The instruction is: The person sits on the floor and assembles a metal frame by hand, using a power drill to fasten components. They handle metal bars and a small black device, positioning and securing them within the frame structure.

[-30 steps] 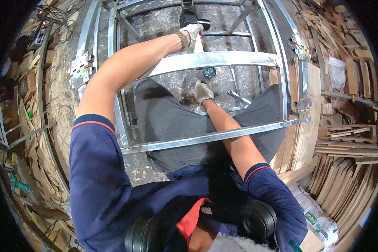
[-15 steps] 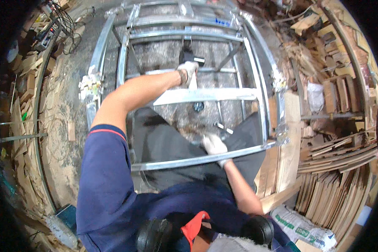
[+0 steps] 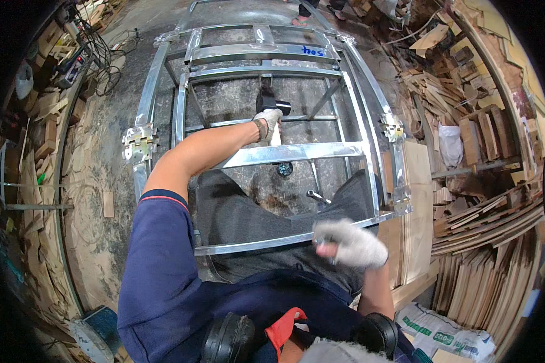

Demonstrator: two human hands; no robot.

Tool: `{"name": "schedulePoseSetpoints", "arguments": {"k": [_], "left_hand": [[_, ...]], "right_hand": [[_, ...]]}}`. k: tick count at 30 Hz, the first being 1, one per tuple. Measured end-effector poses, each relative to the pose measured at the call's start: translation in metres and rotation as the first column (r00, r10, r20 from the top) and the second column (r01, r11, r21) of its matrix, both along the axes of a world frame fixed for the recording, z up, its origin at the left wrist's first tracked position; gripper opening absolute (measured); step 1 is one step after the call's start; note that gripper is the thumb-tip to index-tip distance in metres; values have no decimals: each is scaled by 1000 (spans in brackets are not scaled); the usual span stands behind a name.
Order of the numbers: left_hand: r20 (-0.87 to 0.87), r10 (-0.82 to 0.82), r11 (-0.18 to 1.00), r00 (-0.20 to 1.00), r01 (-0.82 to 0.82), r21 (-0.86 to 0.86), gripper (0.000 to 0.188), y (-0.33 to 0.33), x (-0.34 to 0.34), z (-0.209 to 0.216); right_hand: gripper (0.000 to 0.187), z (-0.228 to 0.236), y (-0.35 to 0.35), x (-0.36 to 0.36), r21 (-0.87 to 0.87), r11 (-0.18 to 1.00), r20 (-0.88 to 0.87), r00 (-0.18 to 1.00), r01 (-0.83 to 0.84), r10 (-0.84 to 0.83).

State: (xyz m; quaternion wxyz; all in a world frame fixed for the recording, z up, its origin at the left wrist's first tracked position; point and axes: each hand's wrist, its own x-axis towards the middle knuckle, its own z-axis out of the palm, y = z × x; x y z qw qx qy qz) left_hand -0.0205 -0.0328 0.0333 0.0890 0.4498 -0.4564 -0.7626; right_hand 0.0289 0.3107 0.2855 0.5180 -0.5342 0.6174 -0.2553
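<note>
A large silver metal frame [image 3: 290, 154] of square bars lies over my legs. Beyond its middle crossbar, my gloved left hand [image 3: 269, 122] is closed round a black-and-white cylindrical part [image 3: 276, 134], whose black end points away and to the right. My gloved right hand [image 3: 352, 244] is raised above the near bar, right of centre, smeared by motion. Its fingers look pinched together; anything in them is too small to make out. A ratchet wrench [image 3: 318, 197] lies inside the frame by my right thigh. Below the middle crossbar sits a small round dark container [image 3: 284, 169] with bits in it.
Metal hinges [image 3: 140, 143] are fixed at the frame's sides. Wood offcuts [image 3: 487, 142] and stacked boards [image 3: 484, 284] fill the right side. Cables [image 3: 106, 57] and scrap wood lie left. A printed white sack [image 3: 445, 331] rests lower right. Another person's feet [image 3: 303, 18] show at the far edge.
My right hand has come up from inside the frame, toward me and to the right, over the near bar. My left hand keeps its hold on the black-and-white part.
</note>
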Motion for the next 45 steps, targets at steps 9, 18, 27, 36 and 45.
{"name": "schedulePoseSetpoints", "arguments": {"k": [9,18,27,36,45], "left_hand": [[31,-16,999,999,15,33,9,-4,-2,-6],[39,-55,998,998,54,15,20,-9,-5,-16],[-30,-30,995,999,33,98,14,-10,-2,-15],[-27,-98,984,995,101,144,21,-13,-3,-26],[-68,-131,983,989,139,122,13,-26,-12,-59]], "right_hand": [[33,-50,-173,-83,-611,736,-566,490,292,-664],[33,-104,-201,-106,-483,795,-683,410,366,-604],[36,-101,-204,-106,-353,877,-724,497,327,-477],[33,-96,-205,-108,-290,911,-747,527,292,-406],[38,-116,-201,-118,-305,931,-694,623,200,-361]]}}
